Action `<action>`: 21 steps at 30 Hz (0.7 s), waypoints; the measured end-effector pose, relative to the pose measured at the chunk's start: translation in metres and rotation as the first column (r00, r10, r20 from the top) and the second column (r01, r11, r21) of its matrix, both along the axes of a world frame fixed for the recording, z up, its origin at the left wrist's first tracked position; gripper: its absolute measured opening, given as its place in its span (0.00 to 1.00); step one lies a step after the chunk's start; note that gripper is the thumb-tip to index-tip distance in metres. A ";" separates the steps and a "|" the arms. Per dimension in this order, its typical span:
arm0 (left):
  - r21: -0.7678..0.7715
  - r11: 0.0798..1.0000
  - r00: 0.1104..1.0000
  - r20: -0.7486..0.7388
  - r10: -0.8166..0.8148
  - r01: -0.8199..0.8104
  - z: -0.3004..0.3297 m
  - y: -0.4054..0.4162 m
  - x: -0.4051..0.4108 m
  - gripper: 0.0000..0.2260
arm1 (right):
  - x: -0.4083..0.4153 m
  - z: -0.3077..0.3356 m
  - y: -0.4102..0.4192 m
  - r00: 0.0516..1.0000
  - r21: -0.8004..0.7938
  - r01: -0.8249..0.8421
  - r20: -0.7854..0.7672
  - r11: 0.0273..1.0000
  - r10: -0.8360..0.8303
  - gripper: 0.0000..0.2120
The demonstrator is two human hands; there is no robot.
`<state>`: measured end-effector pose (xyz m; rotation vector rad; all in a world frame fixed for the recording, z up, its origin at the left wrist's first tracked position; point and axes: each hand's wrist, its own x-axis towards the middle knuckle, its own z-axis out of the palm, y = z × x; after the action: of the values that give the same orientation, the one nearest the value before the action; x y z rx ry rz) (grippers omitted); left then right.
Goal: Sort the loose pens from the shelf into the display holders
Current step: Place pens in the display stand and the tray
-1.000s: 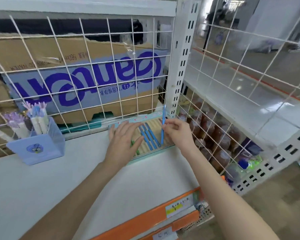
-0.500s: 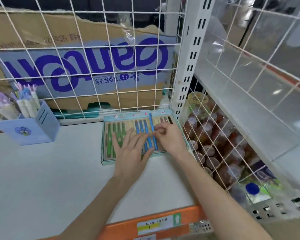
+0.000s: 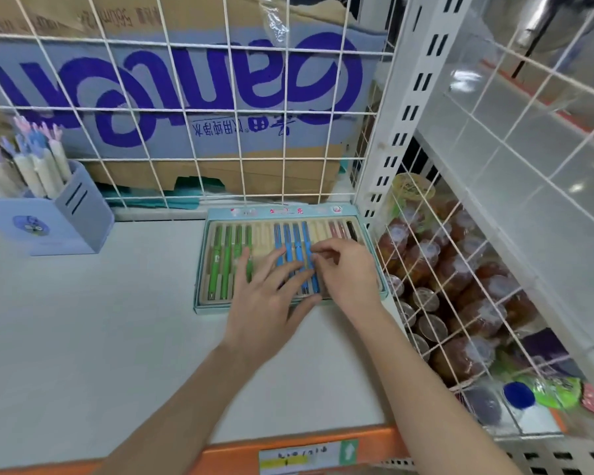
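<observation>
- Behind the white wire grid [image 3: 172, 108] you can see a big brown cardboard box [image 3: 192, 97]. It has large blue letters on it, and they are upside down.
- Under that box you can spot something flat and teal [image 3: 158, 197].
- To your right stands a white metal post [image 3: 402, 108] with rows of little dark slots.
- Past the post, behind more wire, you can see many brown sealed cups [image 3: 460, 269] piled close together.
- Lower down on that side sits a blue round cap [image 3: 518, 395], just beside a green packet [image 3: 559, 389].
- Near you runs an orange strip [image 3: 288, 443] with a price label [image 3: 306, 457] on it.
</observation>
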<state>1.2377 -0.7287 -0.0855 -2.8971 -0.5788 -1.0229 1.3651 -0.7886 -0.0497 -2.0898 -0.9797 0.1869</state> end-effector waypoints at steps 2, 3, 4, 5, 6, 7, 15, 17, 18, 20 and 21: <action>0.001 1.000 1.000 -0.003 -0.002 0.002 -0.001 0.000 0.000 0.19 | 0.005 0.000 0.000 0.999 0.055 0.005 0.050 0.998 -0.008 0.08; 0.001 1.000 1.000 -0.008 -0.001 0.001 -0.001 0.000 0.000 0.20 | 0.009 0.001 0.002 0.996 0.061 0.010 0.090 0.998 -0.016 0.09; 0.001 1.000 1.000 -0.018 0.001 -0.001 -0.001 0.001 0.000 0.21 | 0.012 0.003 0.004 0.990 0.034 0.011 0.137 0.999 -0.015 0.11; 0.002 1.000 0.999 -0.033 0.003 -0.003 -0.001 0.001 0.000 0.21 | 0.016 0.005 0.007 0.983 -0.023 0.003 0.185 1.000 0.001 0.13; 0.003 1.000 0.999 -0.051 0.004 -0.004 -0.002 0.001 0.000 0.21 | 0.019 0.007 0.011 0.974 -0.100 -0.013 0.225 0.995 0.035 0.15; 0.006 1.000 0.998 -0.069 0.005 -0.005 -0.002 0.001 -0.001 0.21 | 0.022 0.010 0.015 0.964 -0.180 -0.032 0.254 0.983 0.078 0.18; 0.019 1.000 0.995 -0.099 0.002 0.000 -0.002 0.003 0.000 0.20 | 0.034 0.004 0.032 0.937 -0.366 -0.112 0.270 0.924 0.221 0.26; 0.021 1.000 0.996 -0.088 0.000 0.002 -0.003 0.004 0.000 0.19 | 0.034 0.001 0.032 0.944 -0.321 -0.126 0.253 0.939 0.214 0.24; 0.020 1.000 0.997 -0.083 -0.002 0.004 -0.003 0.004 0.001 0.19 | 0.035 0.001 0.031 0.947 -0.301 -0.133 0.242 0.944 0.210 0.23; 0.014 1.000 0.997 -0.079 -0.009 0.010 -0.003 0.005 0.001 0.19 | 0.037 0.000 0.032 0.951 -0.275 -0.141 0.228 0.951 0.207 0.23; 0.011 1.000 0.997 -0.076 -0.012 0.013 -0.003 0.005 0.001 0.19 | 0.038 0.000 0.032 0.953 -0.261 -0.144 0.222 0.954 0.205 0.23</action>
<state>1.2391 -0.7232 -0.0888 -2.9184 -0.5502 -0.9092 1.4027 -0.7561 -0.0498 -2.2858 -1.3543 0.1447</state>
